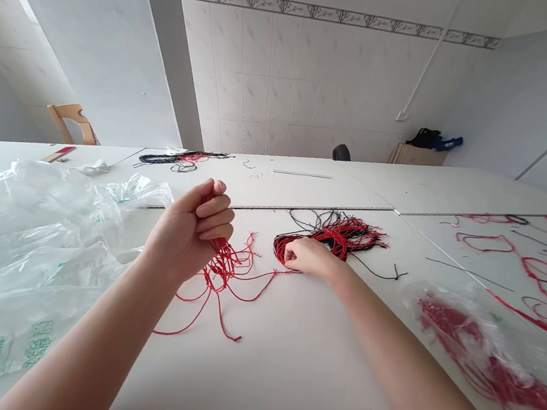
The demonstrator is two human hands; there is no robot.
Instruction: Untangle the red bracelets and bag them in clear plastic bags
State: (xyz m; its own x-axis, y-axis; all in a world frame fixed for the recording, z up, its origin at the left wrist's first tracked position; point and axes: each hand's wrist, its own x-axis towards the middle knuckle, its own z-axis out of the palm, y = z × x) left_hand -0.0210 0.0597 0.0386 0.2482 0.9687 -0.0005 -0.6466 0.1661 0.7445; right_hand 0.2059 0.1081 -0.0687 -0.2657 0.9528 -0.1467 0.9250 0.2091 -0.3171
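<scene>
My left hand (pixel 209 217) is closed in a fist around a bunch of red cords (pixel 219 266), whose knotted strands hang below it and trail onto the white table (pixel 293 362). To its right, my right hand (pixel 308 255) rests at the near side of a pile of red and black cords (pixel 344 236). Its fingers are curled in, and what they pinch, if anything, is hidden. One red strand runs across the table from the left bunch toward my right hand.
Crumpled clear plastic bags (pixel 35 254) cover the left side. A clear bag of red cords (pixel 480 353) lies at right, with loose red cords (pixel 542 267) beyond. Farther back are a black cord bundle (pixel 179 157) and a wooden chair (pixel 72 123).
</scene>
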